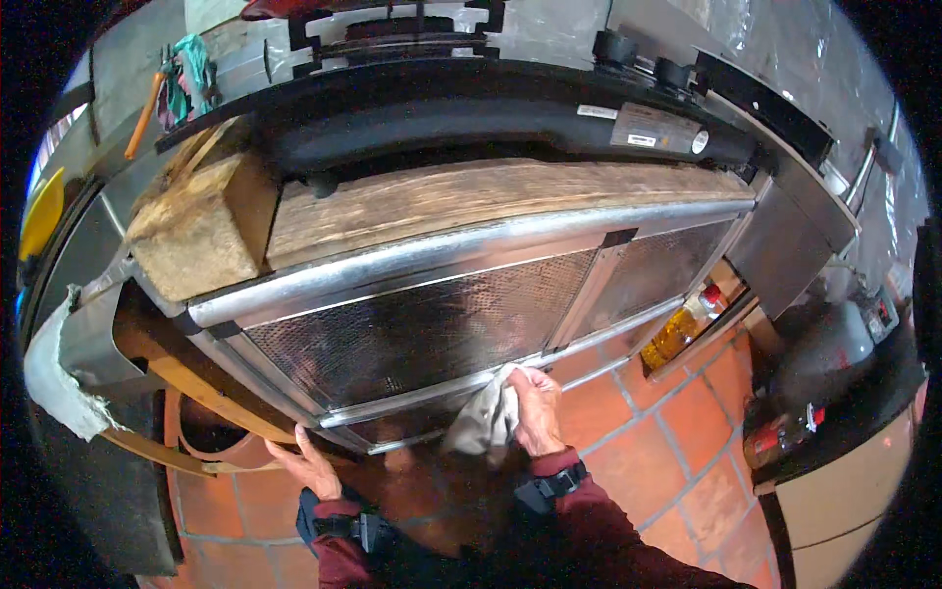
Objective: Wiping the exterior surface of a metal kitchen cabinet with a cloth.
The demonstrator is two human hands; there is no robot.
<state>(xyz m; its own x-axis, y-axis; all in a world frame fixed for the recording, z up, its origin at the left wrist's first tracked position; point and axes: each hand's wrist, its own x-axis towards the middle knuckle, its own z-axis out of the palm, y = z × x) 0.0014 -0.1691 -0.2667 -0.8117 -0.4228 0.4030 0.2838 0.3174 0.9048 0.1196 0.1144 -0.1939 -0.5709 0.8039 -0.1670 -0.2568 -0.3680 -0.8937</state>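
Observation:
Before me is a metal-framed cabinet front with dimpled metal panels (434, 324) and a bright rounded rail along its upper edge. My right hand (537, 408) grips a crumpled whitish cloth (482, 416) at the frame's lower metal rail (412, 405). Some of the cloth hangs below the fingers. Near the lower left corner of the frame is my left hand (313, 464), its fingers apart and nothing held in it. Its fingertips are at the frame's edge; whether they press on it I cannot tell.
A wooden board (471, 199) and a thick wooden block (202, 228) lie along the top. Behind them runs a black tube (441, 132). A bottle of yellow liquid (673, 331) stands at right, above terracotta floor tiles (684, 442). A ragged white cloth (62, 375) hangs left.

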